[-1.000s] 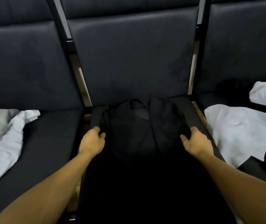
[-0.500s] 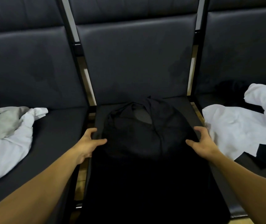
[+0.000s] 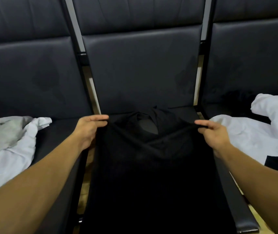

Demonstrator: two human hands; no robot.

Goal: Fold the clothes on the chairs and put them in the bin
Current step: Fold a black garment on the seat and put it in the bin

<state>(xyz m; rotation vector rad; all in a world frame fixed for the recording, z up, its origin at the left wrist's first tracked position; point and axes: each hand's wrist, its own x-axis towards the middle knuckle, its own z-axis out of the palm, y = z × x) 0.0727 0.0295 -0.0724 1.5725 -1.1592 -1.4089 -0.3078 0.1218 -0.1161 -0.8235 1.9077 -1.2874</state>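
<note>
both hands have come up off the seat since half a sec ago; they were pressed flat-ish at the sides of the black garment (image 3: 151, 166), now each pinches a fold of it and lifts. left hand (image 3: 88, 130) grips the cloth's left edge btw thumb and fingers, right hand (image 3: 214, 135) does the same on the right edge, fingers curled round the fabric. the raised edge sags in a shallow v btw the two hands, and the neck end of the garment lies behind it near the backrest, w/ a gap of seat showing through. rest of the garment covers the middle chair (image 3: 140, 73) seat down to the frame's bottom. view also sits a bit lower and closer than before.

on the left chair's seat lies a crumpled white and grey cloth (image 3: 10, 146), apart from the left hand. white clothes (image 3: 253, 137) w/ a dark patch are heaped on the right chair, just beside the right wrist. bin not in view.
</note>
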